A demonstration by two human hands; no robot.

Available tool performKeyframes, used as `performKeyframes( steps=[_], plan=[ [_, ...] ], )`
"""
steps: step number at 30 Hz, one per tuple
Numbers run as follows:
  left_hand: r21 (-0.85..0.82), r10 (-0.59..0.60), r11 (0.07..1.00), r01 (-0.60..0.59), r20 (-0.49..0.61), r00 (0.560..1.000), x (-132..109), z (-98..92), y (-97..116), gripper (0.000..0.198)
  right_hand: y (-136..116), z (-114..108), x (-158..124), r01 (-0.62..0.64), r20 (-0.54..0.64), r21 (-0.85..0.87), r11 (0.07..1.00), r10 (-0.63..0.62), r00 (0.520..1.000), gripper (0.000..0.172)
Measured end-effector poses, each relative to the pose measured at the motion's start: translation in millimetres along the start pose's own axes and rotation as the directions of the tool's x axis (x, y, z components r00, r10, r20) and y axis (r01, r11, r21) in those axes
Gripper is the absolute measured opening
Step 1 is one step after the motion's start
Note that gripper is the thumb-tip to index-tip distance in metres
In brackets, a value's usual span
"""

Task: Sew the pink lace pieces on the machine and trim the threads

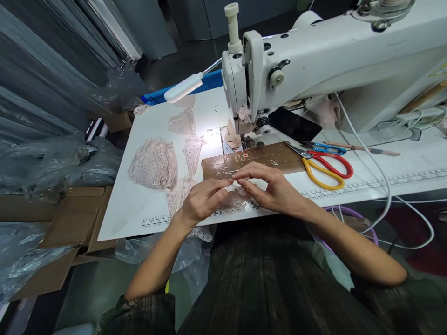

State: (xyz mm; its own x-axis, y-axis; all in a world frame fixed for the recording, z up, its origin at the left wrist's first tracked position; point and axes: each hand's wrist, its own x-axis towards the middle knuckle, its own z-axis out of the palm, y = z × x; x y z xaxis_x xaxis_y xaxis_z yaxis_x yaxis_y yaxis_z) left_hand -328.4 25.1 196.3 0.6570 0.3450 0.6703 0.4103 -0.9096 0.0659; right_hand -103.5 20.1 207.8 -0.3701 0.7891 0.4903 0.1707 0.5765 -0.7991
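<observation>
Left hand point(202, 200), right hand point(272, 187): fingers half-curled, fingertips meeting or nearly so over pale lace point(233, 203); anything pinched, cannot tell. Yellow-and-red scissors point(306, 166) on surface point(122, 204), to right.

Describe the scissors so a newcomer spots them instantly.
Find the white sewing machine. On the table before it, the scissors lie at the right end of the brown board. Their yellow and red handle loops set them apart from the blue snips alongside.
</observation>
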Motion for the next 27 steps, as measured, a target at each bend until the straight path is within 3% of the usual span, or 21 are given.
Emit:
performKeyframes(
  steps=[3, 8, 10, 13, 15, 17, 19, 21, 23, 25, 27],
  plan=[
    [0.024, -0.012, 1.0, 0.012, -0.012, 1.0, 2.9, 0.3, 2.0, 0.011, 0.7, 7.1, -1.0, 0.055, -0.005, -0.012, 0.998, -0.055, 0.998, 0.012],
    [0.036, -0.128, 0.991, 0.13, -0.064, 0.99, 12.3, -0.9, 11.3, 0.017, 2.7, 18.5, -5.7, 0.132, -0.051, -0.287, 0.949, -0.152, 0.987, 0.011],
    [0.045, -0.176, 0.983, 0.18, -0.081, 0.981, 14.4, -1.2, 14.3, 0.02, 1.9, 22.2, -6.4, 0.118, -0.072, -0.313, 0.943, -0.147, 0.986, 0.013],
    [0.033, -0.193, 0.98, 0.196, -0.066, 0.979, 14.8, -2.6, 15.4, 0.019, 0.7, 24.6, -5.8, -0.011, -0.101, -0.062, 0.998, 0.005, 0.995, 0.015],
    [-0.001, -0.177, 0.984, 0.177, -0.04, 0.983, 13.6, -3.7, 14.5, 0.019, 1.1, 23.5, -5.1, -0.176, -0.083, 0.235, 0.956, 0.2, 0.976, 0.02],
    [-0.044, -0.176, 0.984, 0.174, -0.033, 0.984, 11.6, -4.1, 13.6, 0.019, 2.1, 21.0, -4.6, -0.326, -0.029, 0.512, 0.795, 0.395, 0.918, 0.028],
    [-0.094, -0.211, 0.974, 0.206, -0.045, 0.976, 9.7, -2.6, 14.4, 0.019, 2.8, 18.7, -4.2, -0.389, 0.023, 0.691, 0.609, 0.519, 0.855, 0.035],
    [-0.17, -0.329, 0.934, 0.315, -0.061, 0.942, 8.7, 0.5, 17.5, 0.016, 2.1, 17.7, -3.4, -0.403, 0.057, 0.767, 0.499, 0.573, 0.817, 0.039],
    [-0.294, -0.512, 0.823, 0.486, -0.012, 0.859, 9.6, 3.0, 21.2, 0.017, -0.3, 18.3, -2.0, -0.417, 0.079, 0.784, 0.46, 0.592, 0.802, 0.041],
    [-0.389, -0.651, 0.669, 0.633, 0.103, 0.752, 13.3, 1.8, 21.5, 0.03, -4.0, 19.6, -0.2, -0.425, 0.081, 0.781, 0.457, 0.601, 0.795, 0.043],
    [-0.424, -0.664, 0.567, 0.706, 0.271, 0.696, 20.3, -4.5, 14.5, 0.032, -7.5, 21.0, 1.6, -0.413, 0.057, 0.777, 0.475, 0.6, 0.798, 0.045]
  ],
)
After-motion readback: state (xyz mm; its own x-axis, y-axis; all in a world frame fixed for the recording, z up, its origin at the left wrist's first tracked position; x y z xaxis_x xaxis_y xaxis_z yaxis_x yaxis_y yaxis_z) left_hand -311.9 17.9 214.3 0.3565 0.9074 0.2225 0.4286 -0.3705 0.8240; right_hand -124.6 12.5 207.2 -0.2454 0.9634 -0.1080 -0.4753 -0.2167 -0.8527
